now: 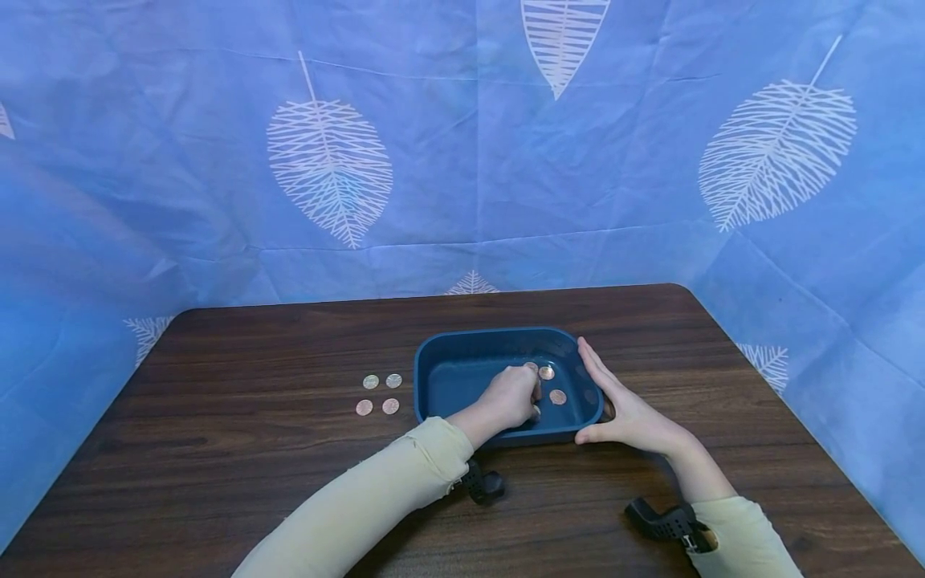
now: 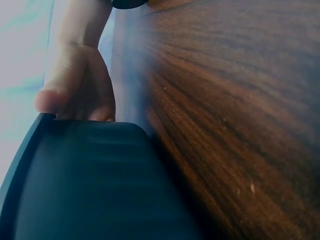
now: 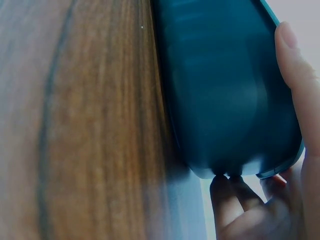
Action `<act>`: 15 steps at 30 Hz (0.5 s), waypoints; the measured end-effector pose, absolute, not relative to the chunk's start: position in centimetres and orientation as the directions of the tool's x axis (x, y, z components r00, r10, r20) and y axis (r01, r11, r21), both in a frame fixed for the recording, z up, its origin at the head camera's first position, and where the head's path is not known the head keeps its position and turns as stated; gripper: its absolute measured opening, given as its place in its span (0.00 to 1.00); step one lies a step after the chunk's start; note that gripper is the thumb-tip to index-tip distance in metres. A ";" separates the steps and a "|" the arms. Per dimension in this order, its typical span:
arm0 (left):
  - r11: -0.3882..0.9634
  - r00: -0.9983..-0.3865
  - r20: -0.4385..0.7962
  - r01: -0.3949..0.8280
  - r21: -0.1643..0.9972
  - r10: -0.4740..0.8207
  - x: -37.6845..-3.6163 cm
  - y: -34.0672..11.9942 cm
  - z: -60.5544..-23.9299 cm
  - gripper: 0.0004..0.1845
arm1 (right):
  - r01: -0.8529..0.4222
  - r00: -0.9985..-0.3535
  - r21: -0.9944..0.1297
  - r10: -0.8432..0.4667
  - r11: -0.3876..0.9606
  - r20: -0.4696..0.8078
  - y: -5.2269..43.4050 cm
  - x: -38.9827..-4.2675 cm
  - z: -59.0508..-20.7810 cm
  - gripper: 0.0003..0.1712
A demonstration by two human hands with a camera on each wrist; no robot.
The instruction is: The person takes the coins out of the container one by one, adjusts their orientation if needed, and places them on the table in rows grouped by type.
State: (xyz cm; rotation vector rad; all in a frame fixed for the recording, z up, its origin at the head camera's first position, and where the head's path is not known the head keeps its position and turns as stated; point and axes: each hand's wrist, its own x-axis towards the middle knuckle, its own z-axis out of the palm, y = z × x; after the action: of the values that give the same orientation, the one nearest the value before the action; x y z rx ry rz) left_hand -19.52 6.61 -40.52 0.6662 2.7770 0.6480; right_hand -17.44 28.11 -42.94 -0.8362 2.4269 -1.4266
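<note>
Inside the blue tray (image 1: 441, 365) on the counter (image 1: 253, 449), the left hand (image 1: 510, 396) is apparently pinching a coin (image 1: 532, 368) with curled fingers, while the right hand (image 1: 627, 411), fingers straight, is steadying the rim; lifting it out cleanly probably comes next.

A dark wooden table (image 1: 238, 449) stands before a blue leaf-printed cloth backdrop (image 1: 462, 160).

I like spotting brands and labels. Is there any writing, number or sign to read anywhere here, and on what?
None can be read.
Coins on the table: faces too small to read.
Coins in the tray: too small as well.
Cloth: only white leaf prints, no words.
Wrist views: blurred, no writing shows.
</note>
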 end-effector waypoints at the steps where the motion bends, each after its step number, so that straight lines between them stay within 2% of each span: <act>1: 0.804 -0.876 -0.106 0.376 0.460 0.470 -19.5 6.6 -40.5 0.07 | -0.369 -0.819 -0.851 -0.564 0.375 0.107 28.1 -17.4 -42.9 0.68; 7: 0.813 -0.877 -0.127 0.364 0.453 0.463 -19.5 6.7 -40.4 0.06 | -0.360 -0.822 -0.853 -0.561 0.377 0.099 28.1 -17.4 -42.9 0.68; 15: 0.757 -0.858 -0.132 0.352 0.550 0.496 -19.5 6.7 -40.6 0.04 | -0.362 -0.824 -0.842 -0.560 0.399 0.089 28.1 -17.4 -42.8 0.68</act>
State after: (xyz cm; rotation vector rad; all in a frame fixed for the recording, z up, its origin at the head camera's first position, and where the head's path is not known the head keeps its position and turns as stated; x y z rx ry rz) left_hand -19.52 6.72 -40.58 0.6622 2.6847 0.7618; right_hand -17.38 28.10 -42.81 -0.8188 2.4469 -1.3929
